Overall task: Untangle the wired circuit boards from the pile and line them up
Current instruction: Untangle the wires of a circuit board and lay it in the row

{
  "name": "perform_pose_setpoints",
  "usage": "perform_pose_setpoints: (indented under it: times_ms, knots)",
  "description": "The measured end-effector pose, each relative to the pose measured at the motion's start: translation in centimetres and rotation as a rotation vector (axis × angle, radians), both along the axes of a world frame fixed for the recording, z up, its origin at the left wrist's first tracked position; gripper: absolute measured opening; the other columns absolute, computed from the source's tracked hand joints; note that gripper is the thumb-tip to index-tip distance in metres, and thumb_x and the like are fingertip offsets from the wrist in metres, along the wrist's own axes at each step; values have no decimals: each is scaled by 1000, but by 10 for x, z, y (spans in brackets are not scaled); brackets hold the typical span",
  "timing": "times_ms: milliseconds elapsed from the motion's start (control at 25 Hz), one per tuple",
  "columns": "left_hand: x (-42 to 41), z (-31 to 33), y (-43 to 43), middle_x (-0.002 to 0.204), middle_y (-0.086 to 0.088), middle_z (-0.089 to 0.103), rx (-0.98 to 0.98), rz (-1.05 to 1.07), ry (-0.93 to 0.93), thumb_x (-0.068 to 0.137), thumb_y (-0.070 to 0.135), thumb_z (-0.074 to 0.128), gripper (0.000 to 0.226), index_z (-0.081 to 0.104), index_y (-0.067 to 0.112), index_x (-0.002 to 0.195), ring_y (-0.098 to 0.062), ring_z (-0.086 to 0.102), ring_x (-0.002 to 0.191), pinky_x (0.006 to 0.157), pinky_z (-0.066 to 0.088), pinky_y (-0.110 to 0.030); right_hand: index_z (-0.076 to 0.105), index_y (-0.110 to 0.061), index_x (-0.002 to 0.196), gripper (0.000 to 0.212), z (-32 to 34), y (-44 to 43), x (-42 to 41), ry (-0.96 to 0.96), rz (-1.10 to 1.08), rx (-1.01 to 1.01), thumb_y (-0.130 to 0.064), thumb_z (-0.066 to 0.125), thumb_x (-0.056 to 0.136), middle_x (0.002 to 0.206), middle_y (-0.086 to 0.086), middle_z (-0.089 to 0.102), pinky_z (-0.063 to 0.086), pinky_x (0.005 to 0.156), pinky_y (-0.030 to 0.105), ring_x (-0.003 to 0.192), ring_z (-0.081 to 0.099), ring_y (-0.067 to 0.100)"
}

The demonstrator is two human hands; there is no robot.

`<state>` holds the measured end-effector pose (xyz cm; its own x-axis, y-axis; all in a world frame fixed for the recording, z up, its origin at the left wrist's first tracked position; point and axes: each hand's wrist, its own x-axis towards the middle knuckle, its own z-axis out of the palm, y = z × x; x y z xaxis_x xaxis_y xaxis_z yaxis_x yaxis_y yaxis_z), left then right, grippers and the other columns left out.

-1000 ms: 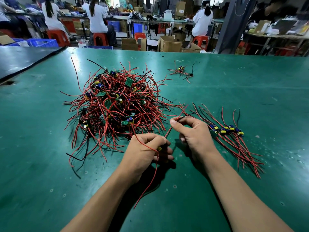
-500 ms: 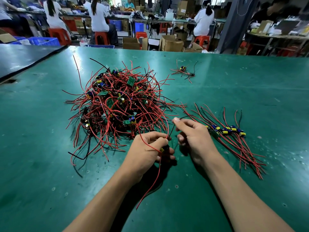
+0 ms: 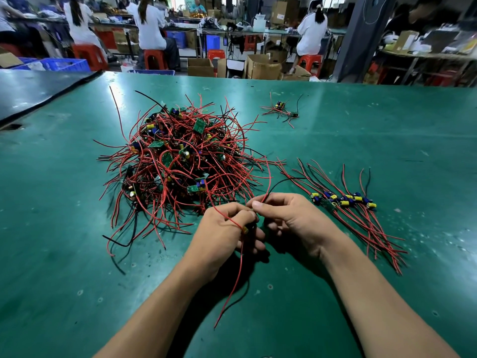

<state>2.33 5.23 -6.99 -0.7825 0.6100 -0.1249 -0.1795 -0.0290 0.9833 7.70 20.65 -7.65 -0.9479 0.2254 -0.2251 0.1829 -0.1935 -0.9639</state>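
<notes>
A tangled pile [image 3: 180,164] of small green circuit boards with red and black wires lies on the green table [image 3: 361,140], left of centre. My left hand [image 3: 227,228] grips one wired board [image 3: 245,229] just in front of the pile; its red wire hangs down toward me. My right hand [image 3: 291,218] pinches that board's wires between thumb and forefinger, right beside my left fingers. To the right, a row of several boards [image 3: 343,200] lies side by side with their wires fanned out.
A small separate clump of wired boards [image 3: 281,109] lies farther back, right of centre. A dark mat [image 3: 31,91] covers the far left corner. Beyond the table's far edge sit people on red stools, cardboard boxes and blue crates.
My right hand has moved in close to my left and taken hold of the wires at the board. The red and black wires now arc up from my fingers.
</notes>
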Motion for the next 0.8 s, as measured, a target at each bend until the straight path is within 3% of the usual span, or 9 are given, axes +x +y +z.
perform_pose_setpoints:
  times_ms: [200, 440, 640, 800]
  knots:
    - [0, 3, -1, 64, -21, 65, 13, -12, 5, 95, 4, 53, 15, 59, 3, 81, -27, 62, 48, 44, 50, -25, 74, -21, 80, 16, -4, -5, -7, 57, -165, 13, -34, 82, 79, 49, 1, 43, 24, 43, 14, 35, 31, 10]
    - [-1, 4, -4, 63, -20, 65, 1, -55, 13, 92, 1, 53, 17, 60, 5, 77, -27, 60, 46, 45, 50, -25, 75, -13, 87, 16, -7, 5, -12, 133, -435, 100, -28, 80, 84, 45, 0, 43, 23, 42, 13, 32, 30, 10]
    - [-3, 4, -4, 64, -21, 66, -11, -67, 18, 91, 1, 54, 16, 60, 5, 76, -28, 62, 47, 45, 50, -26, 74, -13, 81, 18, -12, 14, -18, 185, -595, 349, -29, 77, 88, 44, -10, 47, 25, 40, 15, 33, 35, 8]
    - [-3, 3, -3, 65, -22, 66, -11, -73, 15, 90, 1, 54, 17, 61, 5, 76, -28, 62, 47, 45, 50, -26, 73, -14, 77, 23, -13, 20, -20, 201, -722, 574, -33, 74, 91, 55, -7, 54, 38, 60, 29, 54, 50, 20]
